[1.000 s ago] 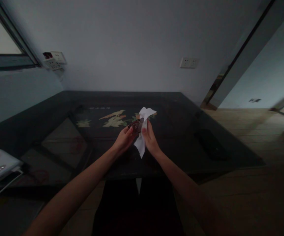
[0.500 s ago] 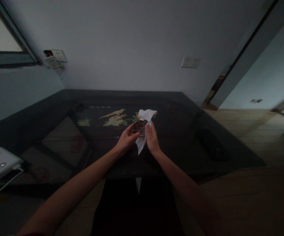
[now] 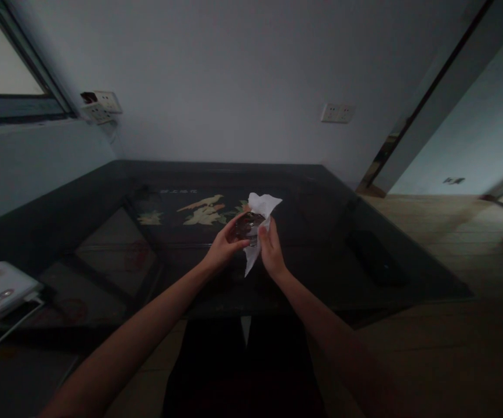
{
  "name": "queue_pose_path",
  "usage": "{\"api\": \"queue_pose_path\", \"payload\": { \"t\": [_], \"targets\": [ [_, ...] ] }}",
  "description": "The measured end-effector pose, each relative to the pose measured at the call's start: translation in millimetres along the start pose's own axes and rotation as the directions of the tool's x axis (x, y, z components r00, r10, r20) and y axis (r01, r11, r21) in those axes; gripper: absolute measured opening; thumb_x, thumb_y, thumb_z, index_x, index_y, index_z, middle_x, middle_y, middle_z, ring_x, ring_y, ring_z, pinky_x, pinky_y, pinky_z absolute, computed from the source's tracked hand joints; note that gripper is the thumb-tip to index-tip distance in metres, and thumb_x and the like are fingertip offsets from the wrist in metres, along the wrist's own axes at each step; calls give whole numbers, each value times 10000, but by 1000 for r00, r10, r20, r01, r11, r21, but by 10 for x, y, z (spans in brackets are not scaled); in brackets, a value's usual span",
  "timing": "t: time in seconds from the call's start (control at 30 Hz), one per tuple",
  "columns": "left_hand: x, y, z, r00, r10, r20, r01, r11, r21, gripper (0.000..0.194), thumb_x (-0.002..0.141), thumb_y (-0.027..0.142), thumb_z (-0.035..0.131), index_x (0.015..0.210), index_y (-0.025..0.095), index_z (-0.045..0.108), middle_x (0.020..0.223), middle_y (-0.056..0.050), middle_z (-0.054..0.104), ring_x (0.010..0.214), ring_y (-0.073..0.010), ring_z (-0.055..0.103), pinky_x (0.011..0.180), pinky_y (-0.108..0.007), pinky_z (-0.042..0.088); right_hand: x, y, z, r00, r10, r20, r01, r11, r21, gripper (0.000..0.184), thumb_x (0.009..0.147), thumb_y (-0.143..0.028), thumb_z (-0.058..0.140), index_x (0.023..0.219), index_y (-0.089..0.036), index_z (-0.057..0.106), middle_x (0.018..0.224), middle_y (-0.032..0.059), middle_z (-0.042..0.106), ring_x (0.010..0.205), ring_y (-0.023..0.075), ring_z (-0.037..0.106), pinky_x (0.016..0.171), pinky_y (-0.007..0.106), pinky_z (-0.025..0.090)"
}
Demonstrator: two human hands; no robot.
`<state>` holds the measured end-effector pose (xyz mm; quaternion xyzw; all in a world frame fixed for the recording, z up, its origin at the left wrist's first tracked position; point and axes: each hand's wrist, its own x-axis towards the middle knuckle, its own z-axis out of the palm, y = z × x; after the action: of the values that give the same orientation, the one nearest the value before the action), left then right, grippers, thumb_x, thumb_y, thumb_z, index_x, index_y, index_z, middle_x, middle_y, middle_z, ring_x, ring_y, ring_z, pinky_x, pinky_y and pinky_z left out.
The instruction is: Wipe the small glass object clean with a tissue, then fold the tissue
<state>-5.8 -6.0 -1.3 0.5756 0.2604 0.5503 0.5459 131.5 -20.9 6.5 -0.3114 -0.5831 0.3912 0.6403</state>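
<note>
A round, shiny, see-through object [image 3: 248, 225] that looks like glass is held above the dark table; its exact kind is too dim to tell. My left hand [image 3: 226, 241] grips it from the left, the thumb along its near side. A white tissue [image 3: 265, 203] is pressed to the object's right side by my right hand [image 3: 272, 247], whose fingers are closed on it. One end of the tissue sticks up beyond the hands, and another hangs down between them.
The glossy dark table [image 3: 312, 232] bears a bird-and-flower picture [image 3: 205, 212]. At the left edge lies a white box-shaped device [image 3: 3, 287] with a cable [image 3: 11, 328]. A dark oblong object [image 3: 375, 258] lies on the right. Wall sockets [image 3: 337, 113] are behind.
The round object has turned slightly in my hands, showing a different, brighter face. The tissue has shifted a little to the right with my right hand.
</note>
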Motion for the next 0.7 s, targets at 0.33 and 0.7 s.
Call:
{"api": "queue_pose_path", "payload": {
  "t": [0.33, 0.7],
  "targets": [
    [30, -26, -115, 994, 91, 63, -102, 976, 191, 644, 626, 280, 766, 1241, 262, 572, 1386, -77, 415, 1318, -294, 367, 1111, -434, 304, 111, 104, -47, 984, 177, 25, -177, 954, 244, 439, 851, -565, 485, 1134, -245, 585, 1193, 50, 641, 1131, 224, 579, 996, 422, 445],
    [-3, -59, -72, 997, 62, 39, -69, 975, 213, 567, 693, 375, 704, 1232, 254, 578, 1372, -78, 364, 1314, -293, 355, 1075, -399, 360, 131, 135, -73, 896, 401, 190, -443, 821, 360, 575, 829, -683, 402, 1032, -201, 641, 996, 94, 724, 1072, 278, 630, 913, 480, 512]
  ]
}}
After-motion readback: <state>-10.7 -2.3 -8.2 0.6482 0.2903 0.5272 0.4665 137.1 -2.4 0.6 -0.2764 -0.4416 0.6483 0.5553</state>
